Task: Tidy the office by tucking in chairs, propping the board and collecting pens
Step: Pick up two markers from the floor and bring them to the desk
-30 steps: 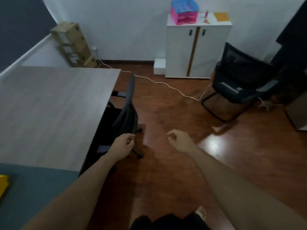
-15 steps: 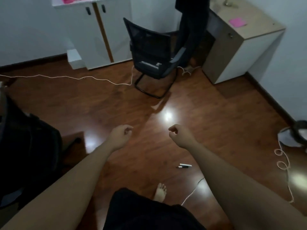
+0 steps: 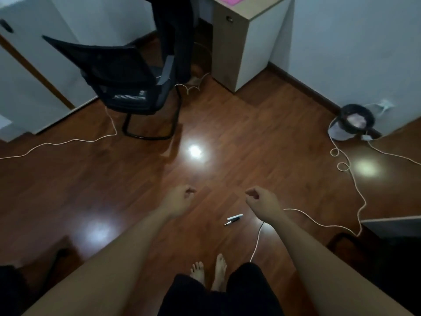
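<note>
While two pens (image 3: 235, 217) lay on the floor (image 3: 239, 137), left hand (image 3: 180, 200) and right hand (image 3: 264, 202) hovered loosely curled, empty.

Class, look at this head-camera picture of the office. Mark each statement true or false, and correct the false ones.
1. Two pens lie on the floor. True.
2. The right hand holds a pen. False: its fingers are loosely curled and hold nothing.
3. A white cable runs across the floor. True.
4. The person wears shoes. False: the feet are bare.
</note>
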Motion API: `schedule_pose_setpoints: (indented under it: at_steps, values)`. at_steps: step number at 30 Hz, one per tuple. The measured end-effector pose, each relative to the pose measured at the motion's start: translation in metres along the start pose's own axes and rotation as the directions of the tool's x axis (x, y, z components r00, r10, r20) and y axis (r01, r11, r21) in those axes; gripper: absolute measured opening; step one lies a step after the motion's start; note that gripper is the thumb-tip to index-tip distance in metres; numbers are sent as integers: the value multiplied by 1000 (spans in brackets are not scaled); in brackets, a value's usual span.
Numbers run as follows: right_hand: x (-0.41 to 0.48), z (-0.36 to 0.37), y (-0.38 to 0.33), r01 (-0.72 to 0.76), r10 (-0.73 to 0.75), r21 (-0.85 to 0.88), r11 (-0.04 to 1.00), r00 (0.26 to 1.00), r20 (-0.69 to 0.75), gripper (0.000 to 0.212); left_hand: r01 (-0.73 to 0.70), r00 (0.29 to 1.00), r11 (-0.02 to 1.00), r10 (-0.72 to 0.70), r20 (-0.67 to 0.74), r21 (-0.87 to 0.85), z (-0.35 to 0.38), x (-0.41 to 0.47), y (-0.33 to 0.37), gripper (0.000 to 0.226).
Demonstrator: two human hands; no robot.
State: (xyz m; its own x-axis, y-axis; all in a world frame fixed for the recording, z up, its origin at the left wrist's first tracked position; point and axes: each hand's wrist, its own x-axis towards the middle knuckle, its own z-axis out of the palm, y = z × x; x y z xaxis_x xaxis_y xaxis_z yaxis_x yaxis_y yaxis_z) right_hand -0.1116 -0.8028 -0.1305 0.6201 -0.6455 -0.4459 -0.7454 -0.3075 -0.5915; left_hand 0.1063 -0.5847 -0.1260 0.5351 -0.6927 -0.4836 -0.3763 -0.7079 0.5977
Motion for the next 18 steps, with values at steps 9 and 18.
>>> schedule_pose_setpoints:
  at_steps: [9,18]
  values:
    - [55,-8,88,-126,123,20,992,987,104,29,105,992,994,-106,63,26,62,64,26,27]
    - [146,29,194,-165,169,-35,986,961,220,29,271,959,962,-269,88,-13,172,158,4,26]
